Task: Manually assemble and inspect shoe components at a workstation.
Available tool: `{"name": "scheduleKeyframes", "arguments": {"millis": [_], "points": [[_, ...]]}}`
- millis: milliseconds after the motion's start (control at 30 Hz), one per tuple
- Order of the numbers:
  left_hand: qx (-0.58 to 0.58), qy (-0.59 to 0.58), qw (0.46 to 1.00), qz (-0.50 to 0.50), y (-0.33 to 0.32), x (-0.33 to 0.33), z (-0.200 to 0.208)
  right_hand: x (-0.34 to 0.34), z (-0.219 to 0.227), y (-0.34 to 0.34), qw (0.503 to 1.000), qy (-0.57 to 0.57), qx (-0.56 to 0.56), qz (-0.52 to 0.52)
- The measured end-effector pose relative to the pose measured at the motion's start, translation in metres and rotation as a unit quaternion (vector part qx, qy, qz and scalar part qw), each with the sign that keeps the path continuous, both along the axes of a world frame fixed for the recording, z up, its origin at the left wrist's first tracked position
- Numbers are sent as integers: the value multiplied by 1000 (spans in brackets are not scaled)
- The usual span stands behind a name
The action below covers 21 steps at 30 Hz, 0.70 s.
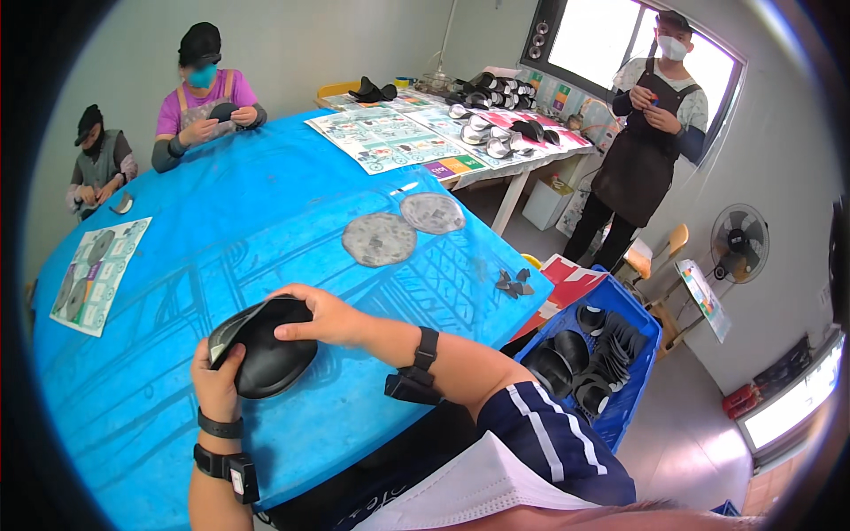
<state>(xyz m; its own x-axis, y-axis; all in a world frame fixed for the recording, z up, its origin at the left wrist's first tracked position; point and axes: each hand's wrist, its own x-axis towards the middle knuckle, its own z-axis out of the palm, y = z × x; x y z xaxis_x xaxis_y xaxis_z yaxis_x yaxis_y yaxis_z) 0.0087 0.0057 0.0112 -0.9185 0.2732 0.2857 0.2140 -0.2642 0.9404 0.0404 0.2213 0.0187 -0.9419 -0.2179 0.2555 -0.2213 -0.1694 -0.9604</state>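
Note:
Both my hands hold a black, smooth, bowl-shaped piece (pixel 276 361) with a folded rim, just above the near part of the blue-covered table (pixel 266 199). My left hand (pixel 218 376) grips its left edge, thumb on the near face and fingers behind. From the right, my right hand (pixel 320 317) pinches the upper rim, its thumb pressed against the inside. A small pale patch shows along the left rim. Two grey, smudged round discs (pixel 379 239) lie farther off on the cover, beside a slim white object (pixel 404 188).
Small dark scraps (pixel 513 283) lie near the table's right corner. A blue crate (pixel 653 336) of black curved pieces stands at my right. Printed sheets (pixel 99 274) lie on the cover. Two people sit across; another (pixel 651 133) stands near a side table (pixel 513 190) and a fan (pixel 740 243).

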Motion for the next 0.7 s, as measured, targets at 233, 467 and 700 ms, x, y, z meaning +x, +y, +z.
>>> {"name": "scheduleKeyframes", "arguments": {"millis": [233, 467, 700], "points": [[-43, 7, 999, -2, 0, 1, 3, -4, -5, 3, 993, -65, -93, -21], [-70, 21, 997, -13, 6, 7, 10, 2, -2, -1, 998, -29, 28, -58], [-108, -3, 993, -54, -9, -7, 4, 1, -5, -1, 997, -44, 22, -58]]}}
